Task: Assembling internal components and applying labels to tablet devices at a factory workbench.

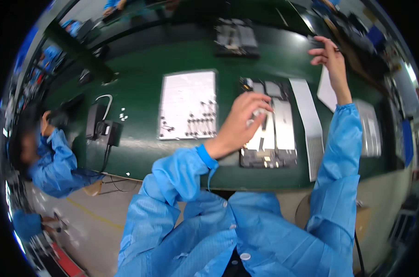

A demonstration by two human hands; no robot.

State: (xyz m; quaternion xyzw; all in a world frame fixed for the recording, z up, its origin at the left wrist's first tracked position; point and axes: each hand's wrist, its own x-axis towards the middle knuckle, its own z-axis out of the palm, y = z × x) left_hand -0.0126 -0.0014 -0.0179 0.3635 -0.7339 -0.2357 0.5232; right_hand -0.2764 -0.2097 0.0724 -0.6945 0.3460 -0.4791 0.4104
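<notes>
My left hand (239,121) hovers over an opened flat electronic device, like a tablet with its cover off (284,131). Its fingers are loosely bent, thumb apart from them. A pale bit shows by the fingertips, too blurred to name. Bare metal plates and dark edges of the device are visible around the hand. At the far right, my right hand (330,57) is raised with bent fingers around a small dark object (316,43); its kind is unclear. Left of the device lies a white sheet (186,92) with several small black-ended parts in rows.
A second opened device (236,39) sits at the back of the green table (140,92). Right of the near device are a long white strip (306,106) and a clear plastic tray (369,131). Black adapters with cables (109,133) lie left. Another person (57,154) sits at the left.
</notes>
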